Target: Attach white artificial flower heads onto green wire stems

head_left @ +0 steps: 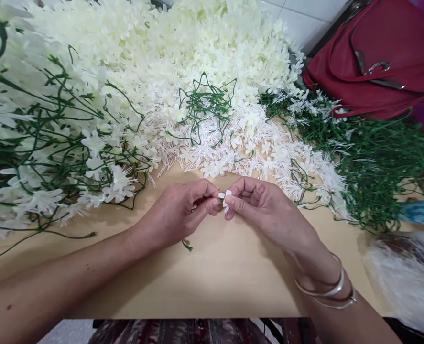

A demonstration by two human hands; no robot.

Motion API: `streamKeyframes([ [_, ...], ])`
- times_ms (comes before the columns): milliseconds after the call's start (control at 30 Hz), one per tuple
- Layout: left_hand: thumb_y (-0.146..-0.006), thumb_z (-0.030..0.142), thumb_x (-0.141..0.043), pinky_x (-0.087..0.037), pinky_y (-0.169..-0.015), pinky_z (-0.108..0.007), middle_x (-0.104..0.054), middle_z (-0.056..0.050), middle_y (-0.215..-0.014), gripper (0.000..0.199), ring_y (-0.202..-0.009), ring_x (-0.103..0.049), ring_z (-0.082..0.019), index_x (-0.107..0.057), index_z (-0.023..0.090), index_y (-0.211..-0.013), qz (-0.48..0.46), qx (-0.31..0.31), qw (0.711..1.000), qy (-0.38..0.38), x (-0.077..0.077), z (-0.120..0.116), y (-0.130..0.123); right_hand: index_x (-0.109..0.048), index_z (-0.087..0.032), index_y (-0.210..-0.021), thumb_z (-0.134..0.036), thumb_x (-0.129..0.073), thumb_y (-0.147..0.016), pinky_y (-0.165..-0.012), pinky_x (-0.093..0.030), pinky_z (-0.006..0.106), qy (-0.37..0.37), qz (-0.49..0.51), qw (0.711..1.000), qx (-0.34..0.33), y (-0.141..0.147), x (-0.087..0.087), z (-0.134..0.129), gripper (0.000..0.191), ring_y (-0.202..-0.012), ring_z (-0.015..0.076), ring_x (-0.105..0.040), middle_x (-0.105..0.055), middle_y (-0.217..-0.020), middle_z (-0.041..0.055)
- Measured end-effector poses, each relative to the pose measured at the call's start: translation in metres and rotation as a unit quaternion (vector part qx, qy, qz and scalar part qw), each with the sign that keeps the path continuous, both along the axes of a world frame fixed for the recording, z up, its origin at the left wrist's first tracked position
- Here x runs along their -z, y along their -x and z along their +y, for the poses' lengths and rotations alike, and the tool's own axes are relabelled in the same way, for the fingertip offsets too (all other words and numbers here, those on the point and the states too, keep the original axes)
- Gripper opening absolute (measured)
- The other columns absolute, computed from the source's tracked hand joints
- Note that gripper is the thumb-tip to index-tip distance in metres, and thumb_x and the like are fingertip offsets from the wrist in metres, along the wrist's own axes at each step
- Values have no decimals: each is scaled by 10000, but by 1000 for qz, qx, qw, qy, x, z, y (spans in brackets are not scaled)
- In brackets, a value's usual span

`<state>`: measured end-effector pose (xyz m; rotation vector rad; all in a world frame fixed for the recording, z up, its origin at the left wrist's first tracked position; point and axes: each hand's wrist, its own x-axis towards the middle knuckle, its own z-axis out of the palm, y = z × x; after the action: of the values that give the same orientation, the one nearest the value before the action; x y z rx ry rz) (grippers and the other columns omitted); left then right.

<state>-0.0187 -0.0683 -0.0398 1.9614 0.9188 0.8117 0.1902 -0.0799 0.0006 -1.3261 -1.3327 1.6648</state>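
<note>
Over the middle of the table my two hands meet at the fingertips. My left hand pinches a thin green artificial stem; its loose green end pokes out below the palm. A small white artificial flower sits at the stem's tip, its petals between finger and thumb of my right hand. Part of the stem is hidden inside my left fingers. Just beyond my hands lie loose white stamens and small blossoms, with a tangle of green stems on top.
A large heap of cream petals fills the back. Stemmed white flowers pile up at the left. Green stems lie at the right below a red handbag. A clear plastic bag rests at the right edge of the table.
</note>
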Motion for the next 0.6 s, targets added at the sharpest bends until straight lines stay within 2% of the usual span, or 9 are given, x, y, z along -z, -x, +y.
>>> streamKeyframes([
  [200,-1000,165,-618,-479,-617,-207,-773,3,-785,85,-675,-695,-111,-693,179,-963,2,-5,1000,-2,1,2,-1,-632,-212,-823,-535,-853,-823,-688,-554,308,-3,-13,1000,18,2,6,-1,391,-701,164,-707,-757,-750,27],
  [333,-1015,219,-625,-545,-679,-211,-802,-15,-859,86,-747,-744,-123,-697,186,-983,-50,4,998,44,3,1,-4,-643,-211,-832,-542,-883,-790,-734,-571,319,-12,29,999,11,-2,10,2,411,-728,171,-708,-738,-732,14],
  [500,-1017,237,-619,-574,-729,-225,-792,-30,-881,95,-801,-764,-134,-682,175,-985,-99,-21,992,76,5,0,-5,-720,-231,-984,-493,-843,-856,-823,-554,304,-49,61,996,40,-14,9,7,316,-838,155,-681,-733,-897,16],
  [600,-1008,240,-628,-564,-704,-219,-784,-21,-847,87,-769,-752,-127,-675,175,-974,-100,-32,991,84,4,1,-6,-730,-226,-981,-452,-876,-829,-817,-534,291,-70,43,996,43,-15,8,7,309,-858,149,-661,-728,-940,19],
])
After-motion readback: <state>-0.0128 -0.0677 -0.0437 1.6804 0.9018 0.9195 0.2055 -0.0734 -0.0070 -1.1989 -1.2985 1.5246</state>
